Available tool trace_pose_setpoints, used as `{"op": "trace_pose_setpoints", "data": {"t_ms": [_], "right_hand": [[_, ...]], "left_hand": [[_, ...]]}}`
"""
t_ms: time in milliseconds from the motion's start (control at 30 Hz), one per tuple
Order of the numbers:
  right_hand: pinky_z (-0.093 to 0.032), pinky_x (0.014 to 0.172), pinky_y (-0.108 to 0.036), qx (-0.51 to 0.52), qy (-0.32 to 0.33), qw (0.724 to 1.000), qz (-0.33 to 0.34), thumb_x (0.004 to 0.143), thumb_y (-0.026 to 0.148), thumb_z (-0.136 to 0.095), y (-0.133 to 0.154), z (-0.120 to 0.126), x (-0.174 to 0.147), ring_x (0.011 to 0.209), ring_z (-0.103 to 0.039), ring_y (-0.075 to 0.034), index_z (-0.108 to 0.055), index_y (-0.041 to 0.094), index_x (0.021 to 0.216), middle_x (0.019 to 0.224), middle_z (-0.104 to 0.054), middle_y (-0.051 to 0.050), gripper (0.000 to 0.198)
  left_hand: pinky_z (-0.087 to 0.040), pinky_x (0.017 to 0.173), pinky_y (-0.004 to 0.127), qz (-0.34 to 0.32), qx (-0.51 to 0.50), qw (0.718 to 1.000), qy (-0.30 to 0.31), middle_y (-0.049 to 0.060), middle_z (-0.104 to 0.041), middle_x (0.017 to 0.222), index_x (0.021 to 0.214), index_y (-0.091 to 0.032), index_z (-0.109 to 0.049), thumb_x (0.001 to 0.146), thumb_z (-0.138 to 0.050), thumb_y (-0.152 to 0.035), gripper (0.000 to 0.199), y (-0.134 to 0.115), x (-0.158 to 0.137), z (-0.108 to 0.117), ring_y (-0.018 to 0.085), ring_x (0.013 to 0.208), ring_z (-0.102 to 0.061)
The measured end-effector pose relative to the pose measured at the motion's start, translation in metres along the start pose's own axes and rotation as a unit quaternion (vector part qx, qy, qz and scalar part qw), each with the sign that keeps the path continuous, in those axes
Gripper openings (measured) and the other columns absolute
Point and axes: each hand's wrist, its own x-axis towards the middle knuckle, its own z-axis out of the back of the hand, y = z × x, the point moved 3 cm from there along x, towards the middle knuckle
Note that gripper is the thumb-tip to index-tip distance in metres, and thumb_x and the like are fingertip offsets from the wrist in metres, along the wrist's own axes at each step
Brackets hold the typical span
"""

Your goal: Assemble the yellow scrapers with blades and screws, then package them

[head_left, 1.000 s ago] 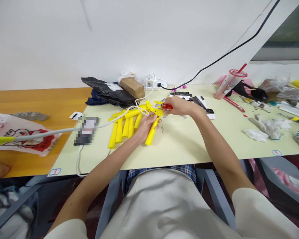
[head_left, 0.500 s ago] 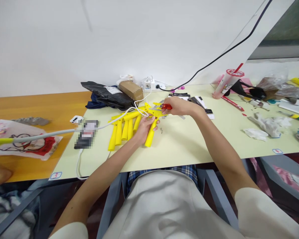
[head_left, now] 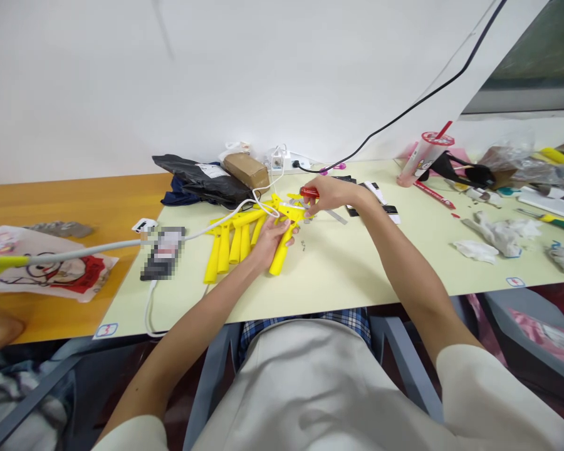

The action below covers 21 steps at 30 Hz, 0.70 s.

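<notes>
My left hand is wrapped around a yellow plastic tool handle with a wider head at its far end. Over that head, my right hand is closed on a small red-handled tool; its exact kind is unclear. A silvery piece lies across the yellow head, partly hidden by my fingers. Several similar yellow handles lie in a row left of my left hand. A flat grey strip rests on the table below my right wrist, and small metal bits lie nearby.
A white cable crosses over the yellow handles. Behind are a black plastic bag, a brown box and a power strip. A phone lies left; a drink cup and crumpled white cloths are right.
My right hand has shifted slightly left and up with the red-handled tool, whose angle has changed. The left hand keeps hold of the yellow handle. The view has turned slightly right.
</notes>
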Motion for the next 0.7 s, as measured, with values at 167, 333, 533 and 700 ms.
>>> {"op": "trace_pose_setpoints", "data": {"t_ms": [167,333,533,700], "right_hand": [[-0.034,0.066,-0.035,0.096,-0.186,0.976,0.067,0.094,0.048,-0.086,0.012,0.01,-0.019,0.07,-0.044,-0.016,-0.057,0.022,0.079,0.075,-0.055,0.001,0.042],[-0.03,0.06,-0.036,0.26,-0.454,0.846,0.106,0.099,0.085,-0.065,0.035,0.018,-0.045,0.066,-0.037,-0.018,-0.047,0.026,0.072,0.07,-0.038,0.0,0.067],[-0.02,0.048,-0.037,0.437,-0.479,0.751,0.126,0.09,0.102,-0.059,0.062,0.026,-0.063,0.05,-0.02,-0.014,-0.039,0.028,0.063,0.061,-0.018,0.004,0.081],[-0.017,0.045,-0.037,0.478,-0.438,0.747,0.145,0.088,0.1,-0.065,0.07,0.019,-0.054,0.045,-0.02,-0.012,-0.045,0.028,0.057,0.055,-0.021,0.006,0.081]], "left_hand": [[-0.043,0.056,0.019,-0.016,-0.018,1.0,-0.017,0.001,-0.062,0.102,0.106,-0.024,-0.058,0.08,-0.093,-0.015,0.044,0.001,0.004,0.007,0.014,0.086,-0.069],[-0.042,0.055,0.019,0.004,-0.018,0.999,-0.043,0.002,-0.064,0.103,0.105,-0.022,-0.057,0.079,-0.091,-0.013,0.043,0.006,0.006,0.007,0.014,0.085,-0.07],[-0.043,0.054,0.019,0.02,-0.004,0.998,-0.064,0.004,-0.067,0.106,0.105,-0.02,-0.058,0.078,-0.092,-0.013,0.044,0.012,0.004,0.005,0.014,0.083,-0.071],[-0.044,0.054,0.019,0.009,-0.01,0.998,-0.054,0.003,-0.067,0.103,0.106,-0.021,-0.058,0.076,-0.093,-0.013,0.047,0.012,0.003,0.004,0.015,0.082,-0.071]]}}
